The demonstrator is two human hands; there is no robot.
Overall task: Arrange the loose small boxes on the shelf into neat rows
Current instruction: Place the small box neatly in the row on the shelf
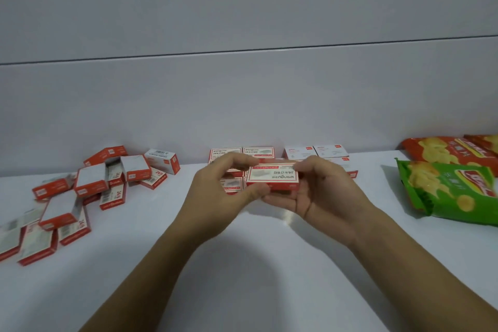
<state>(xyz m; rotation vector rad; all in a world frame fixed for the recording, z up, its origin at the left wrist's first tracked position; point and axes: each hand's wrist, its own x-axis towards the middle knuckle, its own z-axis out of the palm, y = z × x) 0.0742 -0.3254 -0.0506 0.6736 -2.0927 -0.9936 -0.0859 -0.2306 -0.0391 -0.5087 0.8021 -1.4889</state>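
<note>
Held box [273, 176]: small, red-edged with a white printed face, up off the white shelf [242, 264], between both hands at centre view.

Position relative to fingers:
- Left hand [226, 186] takes the box's left end. Thumb [252, 193] is at the lower near corner and the curled index finger [239, 160] arches over the far top corner.
- Right hand [320, 191] takes the right end. Fingers [277, 199] run underneath the box and the thumb [305, 168] presses on the top far edge.

Finger state: both hands are curled narrowly, closed only as far as the box's thickness allows. Each hand pinches the box and holds nothing else.

Orientation: the long axis runs left to right, roughly parallel to the back wall. The printed face is tilted up toward the camera and its lettering reads upside down from this view. A red side strip faces the person.

Surroundings:
- Arranged boxes [258, 152] sit in rows directly behind the hands against the wall, partly hidden by the held box. A white-faced group [330, 149] is just to their right.
- Loose pile [107, 178] lies on the left of the shelf, well apart from the hands. Its boxes are tilted, overlapping and facing mixed ways.
- A green snack bag [452, 191] and an orange snack bag [444, 151] lie at the right end of the shelf.
</note>
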